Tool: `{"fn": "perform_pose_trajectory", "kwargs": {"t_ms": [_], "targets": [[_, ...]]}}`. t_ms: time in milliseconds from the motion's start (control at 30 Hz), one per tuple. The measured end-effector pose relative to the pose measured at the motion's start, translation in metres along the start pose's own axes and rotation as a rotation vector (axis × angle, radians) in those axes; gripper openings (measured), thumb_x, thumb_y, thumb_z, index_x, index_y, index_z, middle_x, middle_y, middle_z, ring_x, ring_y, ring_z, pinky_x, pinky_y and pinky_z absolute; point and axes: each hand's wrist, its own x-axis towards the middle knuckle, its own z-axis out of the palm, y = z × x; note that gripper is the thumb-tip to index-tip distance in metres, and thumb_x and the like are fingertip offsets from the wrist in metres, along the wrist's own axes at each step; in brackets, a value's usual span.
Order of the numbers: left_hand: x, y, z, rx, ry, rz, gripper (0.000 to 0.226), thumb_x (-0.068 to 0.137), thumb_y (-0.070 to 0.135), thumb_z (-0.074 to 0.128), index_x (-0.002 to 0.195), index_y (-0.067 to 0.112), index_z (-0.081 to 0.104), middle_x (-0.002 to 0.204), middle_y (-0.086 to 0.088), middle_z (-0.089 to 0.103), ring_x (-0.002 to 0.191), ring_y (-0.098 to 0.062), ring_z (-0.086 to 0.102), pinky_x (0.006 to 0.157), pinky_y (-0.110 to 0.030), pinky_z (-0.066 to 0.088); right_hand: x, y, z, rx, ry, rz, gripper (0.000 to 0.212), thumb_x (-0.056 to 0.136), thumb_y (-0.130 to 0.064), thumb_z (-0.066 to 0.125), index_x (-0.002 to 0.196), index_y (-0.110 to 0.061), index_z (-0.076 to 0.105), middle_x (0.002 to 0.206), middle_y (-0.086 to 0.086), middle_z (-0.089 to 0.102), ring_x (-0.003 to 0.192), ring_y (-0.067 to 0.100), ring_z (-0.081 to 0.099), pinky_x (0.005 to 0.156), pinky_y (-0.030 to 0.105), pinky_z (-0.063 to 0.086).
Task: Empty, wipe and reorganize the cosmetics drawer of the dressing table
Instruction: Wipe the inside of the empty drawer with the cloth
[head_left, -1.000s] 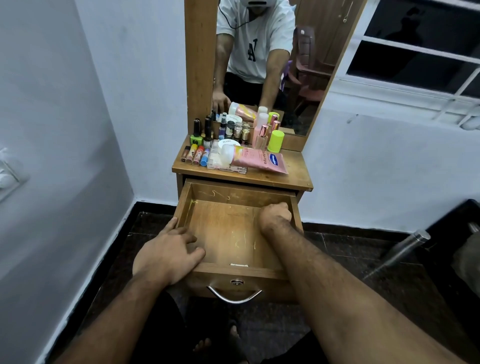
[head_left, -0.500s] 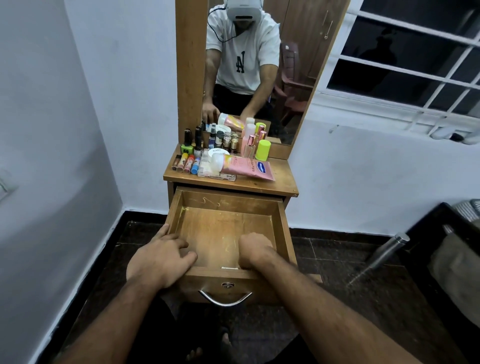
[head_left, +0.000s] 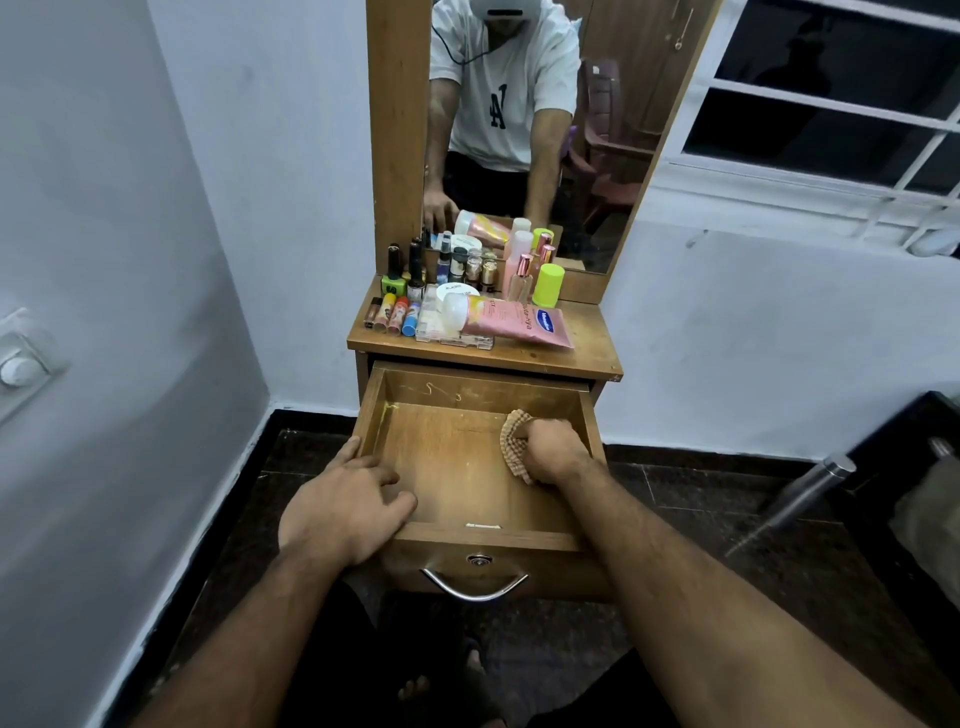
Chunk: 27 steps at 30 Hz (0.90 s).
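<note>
An open drawer (head_left: 524, 540) juts out below the dressing table top (head_left: 587, 348), where cosmetics (head_left: 467, 296) crowd before the mirror (head_left: 613, 130). Inside the drawer, a cloth (head_left: 511, 441) lies at the right under the right hand (head_left: 553, 449); the left hand (head_left: 343, 512) rests on its front left corner.

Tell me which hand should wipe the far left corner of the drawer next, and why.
Probably the right hand: it already grips the checked cloth inside the drawer and can sweep across the bare floor. The left hand rests on the front left rim, steadying the drawer.
</note>
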Motion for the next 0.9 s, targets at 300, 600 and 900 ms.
{"fn": "perform_pose_trajectory", "kwargs": {"t_ms": [300, 600, 900], "targets": [[0.001, -0.001, 0.002, 0.010, -0.006, -0.001, 0.054, 0.092, 0.057, 0.037, 0.139, 0.036, 0.050, 0.156, 0.016, 0.033, 0.149, -0.004, 0.003, 0.114, -0.042, 0.031, -0.024, -0.045, 0.026, -0.074, -0.225, -0.416, 0.041, 0.085, -0.008, 0.069, 0.123, -0.026, 0.067, 0.137, -0.001, 0.055, 0.125, 0.019, 0.053, 0.105, 0.032, 0.045], [0.002, -0.001, 0.002, -0.010, 0.029, -0.010, 0.065, 0.094, 0.055, 0.039, 0.153, 0.030, 0.029, 0.164, 0.007, 0.009, 0.150, -0.007, 0.002, 0.116, -0.039, 0.026, -0.012, -0.002, -0.004, -0.071, -0.040, -0.061, 0.029, 0.098, -0.009, 0.052, 0.125, -0.010, 0.062, 0.129, 0.012, 0.062, 0.118, 0.027, 0.061, 0.098, 0.034, 0.050], [0.006, -0.003, 0.004, -0.012, 0.014, -0.072, 0.078, 0.094, 0.055, 0.039, 0.157, 0.017, 0.011, 0.165, 0.000, -0.004, 0.151, -0.014, -0.005, 0.118, -0.040, 0.024, 0.010, -0.029, 0.002, 0.026, 0.015, 0.125, 0.021, 0.092, -0.021, 0.056, 0.109, -0.010, 0.064, 0.111, 0.008, 0.066, 0.110, 0.029, 0.061, 0.098, 0.039, 0.050]]}}
